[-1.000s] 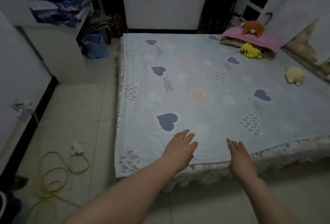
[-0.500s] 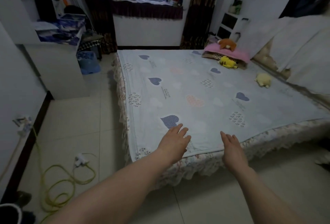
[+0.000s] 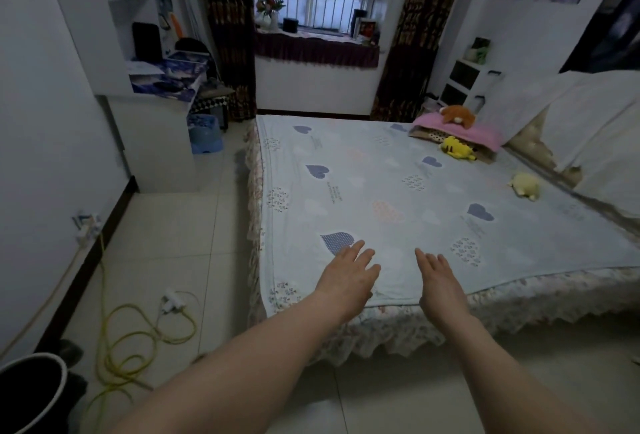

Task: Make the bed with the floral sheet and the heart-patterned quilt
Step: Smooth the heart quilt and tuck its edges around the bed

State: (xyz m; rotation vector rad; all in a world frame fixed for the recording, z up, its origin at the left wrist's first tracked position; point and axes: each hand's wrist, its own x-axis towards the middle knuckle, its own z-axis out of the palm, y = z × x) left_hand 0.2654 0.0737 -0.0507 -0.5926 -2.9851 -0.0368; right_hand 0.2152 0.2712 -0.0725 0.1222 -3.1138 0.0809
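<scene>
Where tiled floor runs left of the bed, a black bin sits nearest the camera. A yellow cord lies coiled beside it, and a white plug is at the cord's end, near the bed's left side. White desk farther back, left of the bed. Blue stool between the desk and the bed's far left corner. Tile shows between cord and bed, and along the bed's near side under both forearms.

Floral sheet shows only as a frilled skirt along the bed's left and near sides. Heart-patterned quilt lies flat over the bed top, its hems straight, ending just above the skirt.

Left hand at the quilt's near edge, fingers straight, slightly apart, tips at a blue dotted heart. Right hand just beside it, fingers straight, close together. Neither grips anything; contact with the quilt cannot be told.

Small print beside several hearts, too small to read.

Pink pillow at the bed's far right corner, brown plush on it, yellow plush against it. Pale plush nearer, by the bed's right side.
</scene>
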